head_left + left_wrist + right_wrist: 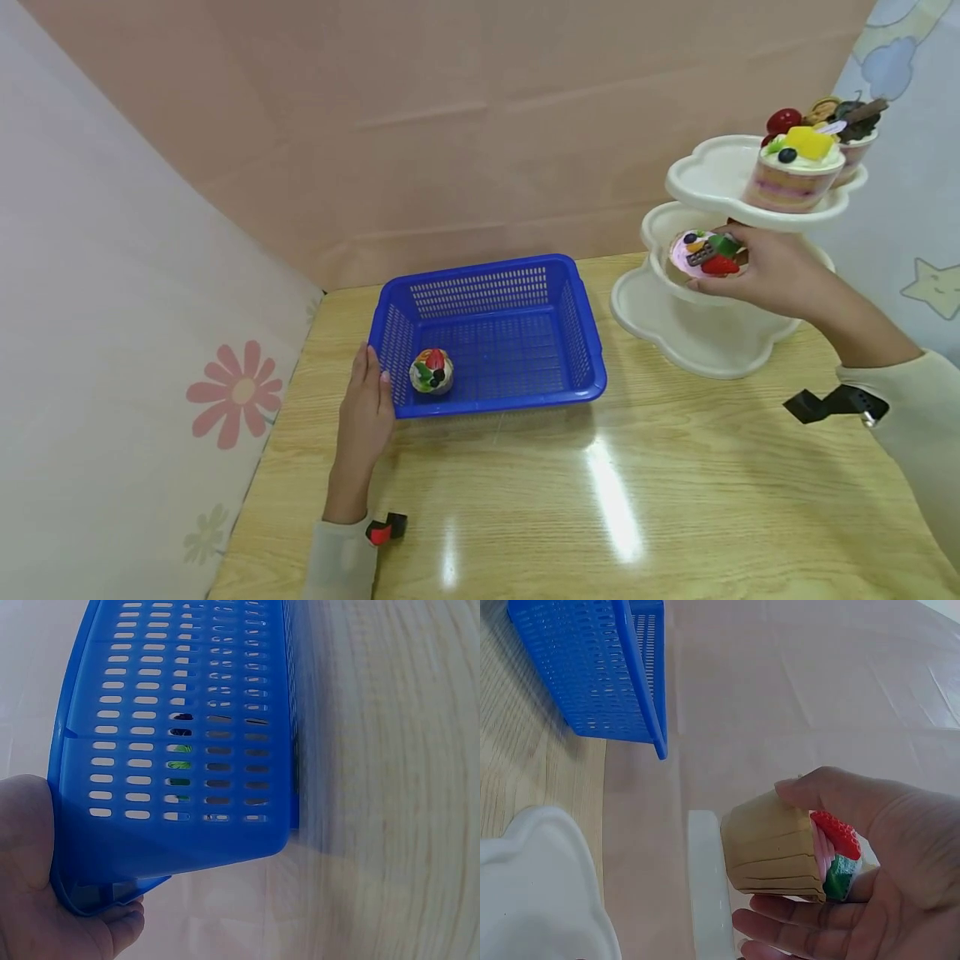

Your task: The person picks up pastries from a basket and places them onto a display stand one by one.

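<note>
My right hand (772, 271) holds a toy cupcake (776, 847) by its pleated tan cup, thumb on one side and fingers on the other. Pink cream, a strawberry, a green piece and a chocolate bar top it. It is at the middle tier (660, 242) of a white stand, under the top tier; whether its base touches is unclear. My left hand (366, 412) rests on the left rim of a blue basket (495, 407), fingers fairly straight. Inside the basket's near left corner stands another small cupcake (432, 372) with strawberry and dark berries.
Two dessert cups stand on the stand's top tier (720, 179), the nearer dessert cup (795, 179) topped with yellow fruit. The wide bottom tier (697, 342) rests on the wooden table (525, 500), right of the basket. Pink cloth (450, 142) hangs behind.
</note>
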The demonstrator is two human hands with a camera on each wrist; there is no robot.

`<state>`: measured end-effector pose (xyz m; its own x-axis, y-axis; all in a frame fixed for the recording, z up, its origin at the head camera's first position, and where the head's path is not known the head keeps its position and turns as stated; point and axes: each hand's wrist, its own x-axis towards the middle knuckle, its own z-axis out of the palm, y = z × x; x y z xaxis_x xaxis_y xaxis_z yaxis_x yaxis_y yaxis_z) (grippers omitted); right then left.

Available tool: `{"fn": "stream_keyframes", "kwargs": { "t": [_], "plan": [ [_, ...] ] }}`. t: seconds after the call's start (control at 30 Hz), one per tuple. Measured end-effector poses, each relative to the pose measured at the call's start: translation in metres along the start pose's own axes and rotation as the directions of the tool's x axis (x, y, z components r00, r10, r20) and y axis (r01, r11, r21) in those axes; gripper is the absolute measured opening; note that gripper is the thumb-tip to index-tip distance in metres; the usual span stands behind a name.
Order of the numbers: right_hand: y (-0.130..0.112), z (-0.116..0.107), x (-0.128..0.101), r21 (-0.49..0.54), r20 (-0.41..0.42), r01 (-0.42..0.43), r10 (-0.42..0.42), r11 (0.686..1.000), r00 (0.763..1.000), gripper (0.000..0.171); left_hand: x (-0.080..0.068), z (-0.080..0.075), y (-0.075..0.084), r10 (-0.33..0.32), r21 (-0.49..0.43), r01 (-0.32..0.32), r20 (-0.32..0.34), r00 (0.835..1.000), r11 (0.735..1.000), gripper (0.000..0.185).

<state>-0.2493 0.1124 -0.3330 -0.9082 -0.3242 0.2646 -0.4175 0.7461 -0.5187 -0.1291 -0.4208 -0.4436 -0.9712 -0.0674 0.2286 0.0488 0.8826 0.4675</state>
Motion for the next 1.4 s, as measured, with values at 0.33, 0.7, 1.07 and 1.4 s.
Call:
{"fn": "stream_keyframes", "kwargs": {
  "t": [0.33,0.7,1.07,1.4],
  "plan": [
    [0.004,0.002,0.002,0.014,0.009,-0.075,0.075,0.997,0.997,0.066,0.001,0.002,-0.001,0.009,-0.002,-0.009,-0.011,1.000,1.000,0.058],
    [0.010,0.002,0.008,0.087,0.078,-0.117,0.110,0.989,0.991,0.081,0.001,-0.002,0.000,-0.001,-0.005,0.001,0.013,1.000,1.000,0.058],
    [0.015,0.005,0.012,0.124,0.032,-0.058,0.055,0.991,0.998,0.084,0.001,-0.004,0.003,0.008,0.002,-0.008,0.002,1.000,1.000,0.058],
    [0.017,0.005,0.006,0.070,0.012,-0.028,0.027,0.997,1.000,0.076,0.000,-0.004,0.002,0.002,-0.006,-0.002,0.016,1.000,1.000,0.060]
  ]
}}
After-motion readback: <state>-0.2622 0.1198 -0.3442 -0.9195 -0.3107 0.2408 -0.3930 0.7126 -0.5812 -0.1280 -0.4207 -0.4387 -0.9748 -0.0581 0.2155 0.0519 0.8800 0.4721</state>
